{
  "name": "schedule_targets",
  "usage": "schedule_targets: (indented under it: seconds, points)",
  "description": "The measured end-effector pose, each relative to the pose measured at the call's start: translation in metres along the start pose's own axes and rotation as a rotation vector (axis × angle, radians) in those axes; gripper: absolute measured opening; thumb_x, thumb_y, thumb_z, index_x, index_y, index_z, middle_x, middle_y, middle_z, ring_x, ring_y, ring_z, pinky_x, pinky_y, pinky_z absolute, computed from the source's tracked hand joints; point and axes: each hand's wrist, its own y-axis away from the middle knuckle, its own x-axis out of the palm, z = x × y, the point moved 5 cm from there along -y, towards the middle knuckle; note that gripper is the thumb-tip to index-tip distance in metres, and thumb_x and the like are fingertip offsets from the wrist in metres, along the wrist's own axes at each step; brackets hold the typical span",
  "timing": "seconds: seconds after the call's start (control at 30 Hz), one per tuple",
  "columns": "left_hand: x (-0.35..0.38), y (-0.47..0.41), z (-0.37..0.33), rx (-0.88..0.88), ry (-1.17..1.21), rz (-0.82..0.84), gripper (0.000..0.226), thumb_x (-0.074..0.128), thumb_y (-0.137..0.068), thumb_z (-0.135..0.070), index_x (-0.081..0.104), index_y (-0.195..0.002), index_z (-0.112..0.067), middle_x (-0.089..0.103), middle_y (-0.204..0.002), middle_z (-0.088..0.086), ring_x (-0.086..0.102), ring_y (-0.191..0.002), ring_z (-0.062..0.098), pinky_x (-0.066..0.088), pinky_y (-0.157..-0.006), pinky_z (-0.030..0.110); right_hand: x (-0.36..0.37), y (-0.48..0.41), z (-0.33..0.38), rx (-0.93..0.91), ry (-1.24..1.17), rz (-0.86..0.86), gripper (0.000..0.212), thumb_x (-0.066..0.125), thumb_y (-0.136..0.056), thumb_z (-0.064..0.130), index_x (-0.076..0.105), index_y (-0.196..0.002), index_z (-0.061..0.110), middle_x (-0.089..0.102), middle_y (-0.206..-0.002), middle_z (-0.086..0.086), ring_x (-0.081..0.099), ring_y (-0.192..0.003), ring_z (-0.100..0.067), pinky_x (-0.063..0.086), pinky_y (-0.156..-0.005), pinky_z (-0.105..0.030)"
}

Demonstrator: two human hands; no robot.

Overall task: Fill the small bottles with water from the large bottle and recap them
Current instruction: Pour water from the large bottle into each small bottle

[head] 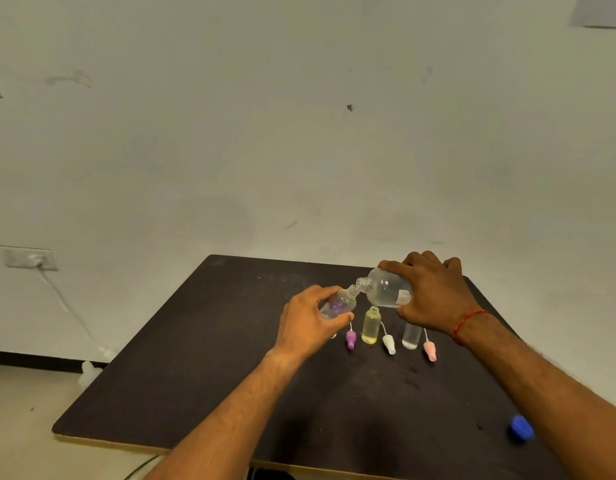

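My right hand (pixel 433 299) grips the large clear bottle (pixel 384 287), tipped to the left, water inside. Its open neck meets the mouth of a small clear bottle (pixel 341 301) with a purple tint, held tilted in my left hand (pixel 308 322). Below them a small yellow bottle (pixel 371 325) stands uncapped on the dark table (pixel 202 375). A small clear bottle (pixel 411 337) stands partly behind my right wrist. Three spray caps lie beside the bottles: purple (pixel 350 339), white (pixel 389 344), pink (pixel 430 351).
A blue cap (pixel 521 427) lies near the table's right front edge. The wall stands just behind the table. A wall socket (pixel 29 258) with a white cable hangs at the left, above the floor.
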Motion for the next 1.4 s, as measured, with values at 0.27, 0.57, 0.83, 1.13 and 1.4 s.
schedule_targets:
  seconds: [0.27,0.57,0.83,1.13,1.4]
  points:
    - [-0.001,-0.002,-0.004,0.0,-0.008,0.011,0.052,0.08,-0.078,-0.049,0.066,-0.126,-0.033,0.066,-0.108,-0.014,0.063,-0.096,0.005,0.059,-0.087,0.028,-0.006,-0.004,0.0,-0.017,0.06,0.017,0.074,0.066,-0.076,0.04,0.032,-0.141,0.047,0.051,-0.121,0.006,0.043,-0.115,-0.016,0.032,-0.088,-0.039]
    - [0.001,-0.001,-0.006,-0.01,0.008,0.018,0.05,0.08,-0.078,-0.048,0.068,-0.124,-0.034,0.067,-0.106,-0.014,0.064,-0.095,0.006,0.059,-0.086,0.031,-0.011,-0.006,0.0,-0.034,0.099,0.001,0.075,0.066,-0.075,0.036,0.034,-0.142,0.047,0.05,-0.122,0.006,0.042,-0.117,-0.017,0.03,-0.09,-0.04]
    - [0.004,-0.001,-0.006,-0.014,0.01,0.031,0.053,0.08,-0.078,-0.05,0.067,-0.126,-0.033,0.068,-0.109,-0.013,0.064,-0.097,0.006,0.059,-0.087,0.029,-0.014,-0.008,-0.001,-0.064,0.135,-0.019,0.074,0.066,-0.073,0.034,0.036,-0.139,0.049,0.05,-0.12,0.006,0.043,-0.116,-0.018,0.029,-0.088,-0.04]
    - [0.005,-0.001,-0.007,-0.019,0.013,0.031,0.056,0.079,-0.078,-0.052,0.067,-0.128,-0.031,0.068,-0.111,-0.013,0.063,-0.099,0.004,0.057,-0.088,0.024,-0.017,-0.008,-0.001,-0.083,0.161,-0.029,0.073,0.068,-0.071,0.033,0.038,-0.137,0.048,0.051,-0.118,0.005,0.044,-0.114,-0.019,0.03,-0.088,-0.041]
    - [0.005,-0.002,-0.008,-0.024,0.015,0.029,0.056,0.079,-0.078,-0.052,0.066,-0.129,-0.032,0.068,-0.112,-0.013,0.063,-0.1,0.004,0.057,-0.089,0.026,-0.018,-0.009,-0.001,-0.091,0.17,-0.032,0.074,0.069,-0.07,0.032,0.04,-0.136,0.047,0.051,-0.116,0.005,0.045,-0.113,-0.019,0.03,-0.087,-0.041]
